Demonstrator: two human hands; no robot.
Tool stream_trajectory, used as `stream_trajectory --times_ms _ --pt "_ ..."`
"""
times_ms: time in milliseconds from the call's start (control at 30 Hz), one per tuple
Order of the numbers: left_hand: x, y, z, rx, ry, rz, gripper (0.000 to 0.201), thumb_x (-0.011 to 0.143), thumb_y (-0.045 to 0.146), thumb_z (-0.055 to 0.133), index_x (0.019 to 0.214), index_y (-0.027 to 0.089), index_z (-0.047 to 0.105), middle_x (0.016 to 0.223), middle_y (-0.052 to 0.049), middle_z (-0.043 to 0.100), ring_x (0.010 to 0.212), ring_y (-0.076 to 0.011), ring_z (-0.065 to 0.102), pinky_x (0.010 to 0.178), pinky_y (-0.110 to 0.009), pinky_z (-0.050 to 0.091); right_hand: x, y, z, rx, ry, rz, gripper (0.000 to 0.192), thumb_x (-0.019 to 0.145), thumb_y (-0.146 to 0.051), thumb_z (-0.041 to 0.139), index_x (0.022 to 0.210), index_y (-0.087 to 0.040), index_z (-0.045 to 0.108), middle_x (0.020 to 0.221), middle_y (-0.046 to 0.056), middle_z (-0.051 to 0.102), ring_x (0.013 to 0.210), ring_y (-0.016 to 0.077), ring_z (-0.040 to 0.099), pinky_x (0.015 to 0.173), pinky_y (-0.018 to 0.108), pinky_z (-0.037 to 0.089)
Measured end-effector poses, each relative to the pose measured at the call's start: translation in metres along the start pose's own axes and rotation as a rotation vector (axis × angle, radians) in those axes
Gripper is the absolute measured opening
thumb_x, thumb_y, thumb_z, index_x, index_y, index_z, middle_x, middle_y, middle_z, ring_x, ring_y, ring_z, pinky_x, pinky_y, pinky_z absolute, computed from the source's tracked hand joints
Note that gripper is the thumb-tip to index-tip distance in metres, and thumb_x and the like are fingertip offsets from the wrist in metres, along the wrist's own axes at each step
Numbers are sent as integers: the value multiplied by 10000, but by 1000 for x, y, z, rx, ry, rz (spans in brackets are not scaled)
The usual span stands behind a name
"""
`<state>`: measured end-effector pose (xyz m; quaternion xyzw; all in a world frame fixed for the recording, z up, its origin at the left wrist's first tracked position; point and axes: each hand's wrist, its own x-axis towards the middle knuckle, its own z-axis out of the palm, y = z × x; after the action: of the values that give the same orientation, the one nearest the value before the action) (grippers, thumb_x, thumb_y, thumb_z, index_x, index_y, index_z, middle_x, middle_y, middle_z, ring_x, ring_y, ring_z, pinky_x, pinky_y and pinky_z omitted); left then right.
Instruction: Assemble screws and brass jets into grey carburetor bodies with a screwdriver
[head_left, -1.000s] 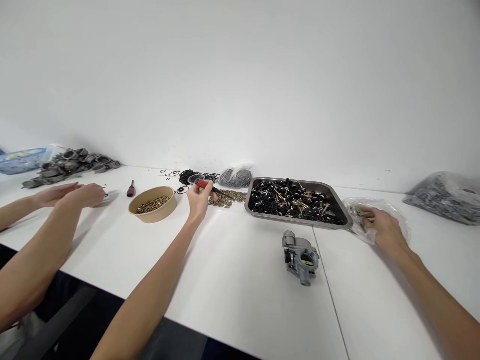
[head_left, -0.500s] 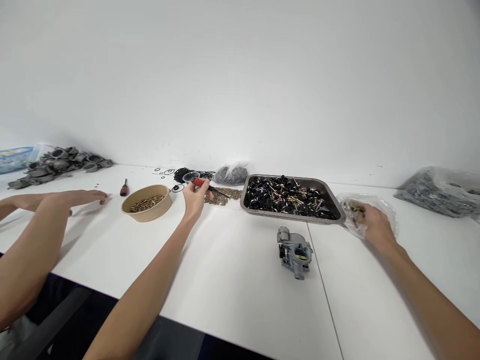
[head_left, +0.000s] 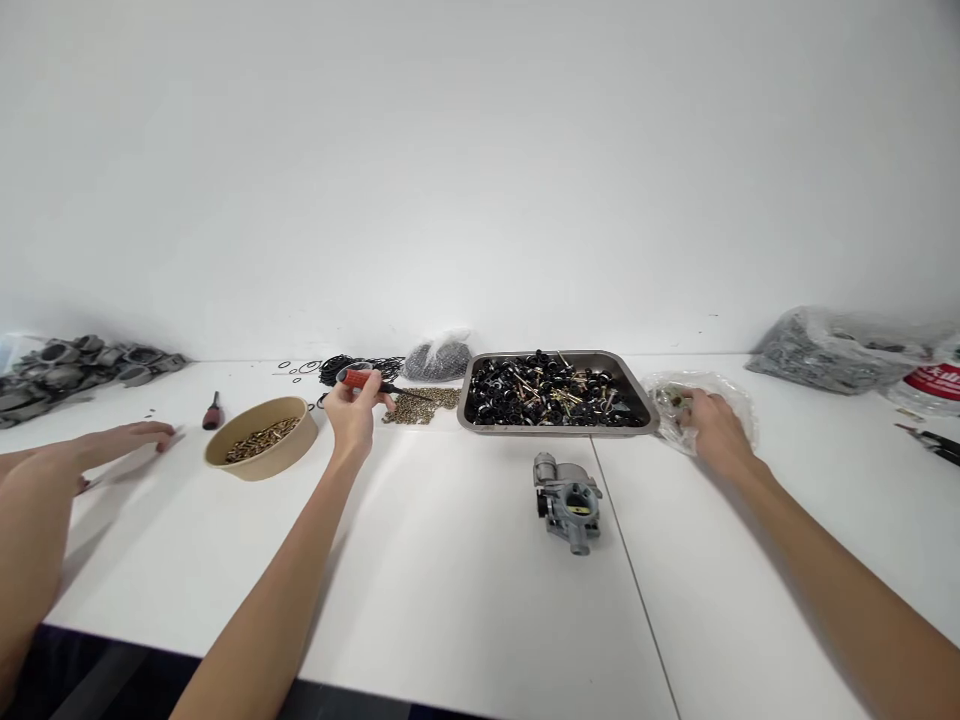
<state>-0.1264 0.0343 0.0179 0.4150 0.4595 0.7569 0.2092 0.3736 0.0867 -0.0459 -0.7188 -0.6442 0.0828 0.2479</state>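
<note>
My left hand [head_left: 352, 415] is closed round the red and black handle of a screwdriver [head_left: 361, 379], whose dark shaft points right over a heap of small brass parts [head_left: 421, 405]. My right hand [head_left: 716, 428] reaches into a clear plastic bag [head_left: 739, 395] of small parts. Its fingertips are down among the contents, and whether they grip a piece cannot be made out. Between my forearms a grey metal carburetor [head_left: 568, 503] rests on the white table.
Behind the carburetor lies a metal tray [head_left: 555, 430] of black and brass parts. Leftward are a bowl [head_left: 277, 462] of brass pieces, another screwdriver [head_left: 213, 412], black rings [head_left: 341, 370] and grey castings [head_left: 75, 365]. Another person's hand [head_left: 127, 442] rests there. Pliers [head_left: 937, 443] lie far right.
The view has turned a little to the right, bringing the pliers and a red-labelled container into sight. My right hand stays at the bag, and my left still holds the screwdriver.
</note>
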Motion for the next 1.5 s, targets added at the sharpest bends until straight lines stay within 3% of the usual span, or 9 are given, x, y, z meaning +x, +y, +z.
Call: stream_trajectory --times_ms 333,633,800,900,1033,1167,1300,1500 --pt "0 9 3 -34 41 0 331 627 346 814 749 105 622 675 -1 582 415 -119 551 452 -268 466 3 1 -7 -51 39 89 431 812 -210 440 1199 -113 605 1094 174 623 934 300 582 708 331 406" --pt "-1 12 5 -63 30 11 330 619 334 822 736 99 623 725 -7 594 418 -109 552 442 -261 460 0 -6 -21 181 132 91 294 832 -167 499 1061 -136 681 1070 113 690 981 268 614 832 336 441" --pt "-2 13 6 -59 32 7 330 620 334 820 733 98 619 733 -6 594 415 -112 555 439 -269 461 -6 -24 -38 407 129 69 198 797 -226 606 951 -143 697 873 75 710 744 190 658 814 316 485" --pt "-2 13 6 -48 18 -1 326 621 330 820 739 101 619 725 -2 592 427 -106 557 447 -263 465 -16 -44 -47 596 42 20 234 752 -333 693 902 -154 704 721 48 684 643 172 638 728 307 508" --pt "-2 12 8 -45 14 -1 323 613 331 822 734 110 620 693 5 589 421 -107 548 440 -265 465 -36 -75 -51 895 -203 -104 360 714 -432 767 918 -142 703 655 48 648 632 164 602 640 293 500" --pt "-3 11 8 -41 30 3 329 606 335 828 717 104 622 741 -10 606 412 -116 552 427 -282 463 -55 -98 -48 1012 -418 -202 370 762 -439 764 981 -145 711 626 29 616 598 133 568 593 273 467" --pt "-3 7 8 -32 27 10 328 617 335 827 706 102 614 748 -11 604 405 -113 542 419 -290 463 -66 -110 -43 1082 -549 -233 365 814 -413 732 1055 -140 711 561 4 565 513 97 491 489 239 377" --pt "-2 4 9 -22 3 3 317 638 330 814 733 107 609 695 4 587 417 -113 553 425 -267 461 -73 -116 -37 1102 -715 -265 331 803 -404 736 997 -136 738 774 66 658 644 143 602 533 263 459"
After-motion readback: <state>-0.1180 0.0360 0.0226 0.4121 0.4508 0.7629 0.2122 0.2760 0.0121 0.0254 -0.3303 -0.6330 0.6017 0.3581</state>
